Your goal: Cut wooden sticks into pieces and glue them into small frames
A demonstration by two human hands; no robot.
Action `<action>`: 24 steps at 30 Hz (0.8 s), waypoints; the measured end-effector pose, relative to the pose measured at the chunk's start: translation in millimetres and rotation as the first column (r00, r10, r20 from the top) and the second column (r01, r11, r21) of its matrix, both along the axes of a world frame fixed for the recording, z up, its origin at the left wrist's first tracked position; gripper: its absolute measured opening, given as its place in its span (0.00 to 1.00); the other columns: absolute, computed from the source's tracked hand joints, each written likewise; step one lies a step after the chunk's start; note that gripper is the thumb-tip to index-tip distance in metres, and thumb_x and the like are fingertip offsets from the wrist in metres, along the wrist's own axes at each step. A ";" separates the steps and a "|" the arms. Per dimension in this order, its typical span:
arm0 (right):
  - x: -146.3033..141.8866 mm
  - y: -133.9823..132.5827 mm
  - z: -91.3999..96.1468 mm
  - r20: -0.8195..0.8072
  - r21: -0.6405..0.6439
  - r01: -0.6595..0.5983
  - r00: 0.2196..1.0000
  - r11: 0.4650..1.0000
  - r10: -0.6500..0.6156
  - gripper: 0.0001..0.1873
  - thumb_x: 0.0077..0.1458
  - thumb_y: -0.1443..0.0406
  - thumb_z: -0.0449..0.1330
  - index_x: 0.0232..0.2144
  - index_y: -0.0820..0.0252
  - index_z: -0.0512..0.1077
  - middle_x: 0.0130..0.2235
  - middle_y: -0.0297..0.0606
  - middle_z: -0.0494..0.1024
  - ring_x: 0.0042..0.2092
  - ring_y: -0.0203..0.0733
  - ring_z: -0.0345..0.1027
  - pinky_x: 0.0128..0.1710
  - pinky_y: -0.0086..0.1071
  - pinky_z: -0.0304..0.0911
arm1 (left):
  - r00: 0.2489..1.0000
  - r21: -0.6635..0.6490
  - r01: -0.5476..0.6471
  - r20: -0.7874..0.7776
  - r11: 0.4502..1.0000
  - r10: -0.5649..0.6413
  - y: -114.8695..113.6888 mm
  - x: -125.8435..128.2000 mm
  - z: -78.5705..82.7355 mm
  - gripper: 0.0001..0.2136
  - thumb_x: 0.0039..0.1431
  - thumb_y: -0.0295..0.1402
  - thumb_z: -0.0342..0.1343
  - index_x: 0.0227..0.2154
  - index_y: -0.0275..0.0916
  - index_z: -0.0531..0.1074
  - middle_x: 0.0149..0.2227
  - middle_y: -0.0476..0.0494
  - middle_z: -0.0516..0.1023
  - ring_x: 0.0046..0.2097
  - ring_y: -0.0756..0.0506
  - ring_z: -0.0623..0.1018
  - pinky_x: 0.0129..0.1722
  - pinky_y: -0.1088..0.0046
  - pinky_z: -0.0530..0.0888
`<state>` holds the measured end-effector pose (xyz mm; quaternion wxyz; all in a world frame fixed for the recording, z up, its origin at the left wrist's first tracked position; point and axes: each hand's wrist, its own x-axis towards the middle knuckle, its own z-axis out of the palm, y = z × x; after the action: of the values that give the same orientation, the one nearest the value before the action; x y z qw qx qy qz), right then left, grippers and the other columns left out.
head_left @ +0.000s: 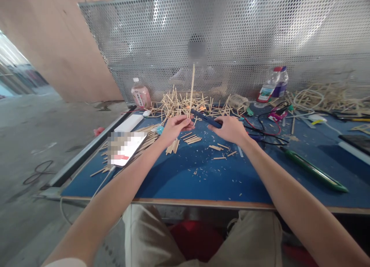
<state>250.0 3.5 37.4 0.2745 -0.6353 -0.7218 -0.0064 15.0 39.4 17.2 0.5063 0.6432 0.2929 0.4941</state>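
Note:
My left hand pinches the lower end of a thin wooden stick, which stands nearly upright above the table. My right hand is closed around a dark blue utility knife. The knife's tip points left and lies close to the foot of the stick; whether the two touch cannot be made out. Below my hands lie short cut wooden sticks in small groups, and pale shavings are scattered over the blue tabletop. Behind them rises a tangled pile of joined sticks.
Longer sticks and a phone on a cable lie left. A pink-labelled bottle stands back left, a clear bottle back right. Cables and a long green object lie right. A perforated metal panel closes off the back.

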 end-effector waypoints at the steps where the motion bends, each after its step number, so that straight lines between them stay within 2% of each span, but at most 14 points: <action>1: -0.6 -0.1 -0.6 0.006 0.000 -0.008 1.000 1.000 0.008 0.25 0.51 0.46 0.60 0.41 0.56 0.80 0.40 0.46 0.82 0.40 0.55 0.73 0.38 0.45 0.63 | 1.000 -0.022 0.012 -0.010 1.000 -0.012 -0.4 1.2 -1.5 0.11 0.58 0.37 0.62 0.41 0.37 0.80 0.36 0.40 0.82 0.38 0.46 0.82 0.45 0.67 0.78; 6: -1.4 -0.4 -1.5 0.005 -0.025 -0.007 1.000 1.000 0.008 0.25 0.51 0.43 0.59 0.37 0.55 0.80 0.38 0.45 0.81 0.39 0.55 0.72 0.37 0.45 0.63 | 0.995 -0.095 0.092 -0.033 0.991 -0.096 -0.5 3.9 -5.9 0.10 0.58 0.36 0.61 0.40 0.39 0.80 0.36 0.39 0.81 0.36 0.45 0.82 0.43 0.67 0.78; 10: 0.8 0.6 -1.3 0.041 -0.034 -0.030 0.999 0.999 0.031 0.23 0.51 0.44 0.59 0.35 0.53 0.80 0.36 0.42 0.80 0.38 0.53 0.71 0.35 0.43 0.61 | 0.987 -0.155 0.134 -0.068 0.979 -0.146 -0.4 1.4 -3.6 0.09 0.56 0.35 0.62 0.37 0.38 0.81 0.38 0.36 0.82 0.35 0.44 0.82 0.42 0.66 0.79; 13: 2.2 1.2 -1.6 0.064 -0.024 -0.053 0.996 0.998 0.055 0.21 0.51 0.45 0.59 0.32 0.54 0.79 0.35 0.43 0.80 0.37 0.52 0.70 0.34 0.43 0.60 | 0.980 -0.208 0.159 -0.088 0.965 -0.181 -1.9 0.2 -1.1 0.10 0.56 0.34 0.62 0.39 0.37 0.81 0.38 0.35 0.82 0.36 0.44 0.82 0.43 0.65 0.79; 17: 3.0 2.0 -2.6 0.074 -0.031 -0.040 0.996 0.999 0.042 0.21 0.51 0.45 0.59 0.31 0.55 0.79 0.34 0.43 0.80 0.36 0.51 0.70 0.33 0.42 0.60 | 0.984 -0.235 0.144 -0.073 0.961 -0.165 -3.2 1.3 -0.4 0.12 0.56 0.34 0.62 0.43 0.38 0.80 0.37 0.36 0.82 0.35 0.44 0.82 0.41 0.66 0.79; 24: 2.8 3.5 -5.5 0.099 -0.054 -0.074 0.992 0.996 0.079 0.22 0.51 0.46 0.59 0.36 0.54 0.79 0.37 0.44 0.81 0.39 0.55 0.72 0.36 0.45 0.61 | 0.987 -0.210 0.122 -0.075 0.970 -0.140 -2.0 4.0 -1.3 0.07 0.55 0.33 0.62 0.33 0.37 0.81 0.36 0.34 0.83 0.35 0.43 0.83 0.41 0.65 0.80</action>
<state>252.8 7.0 31.9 0.2220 -0.6127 -0.7584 -0.0099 18.9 37.4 15.9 0.5877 0.6270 0.3214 0.3977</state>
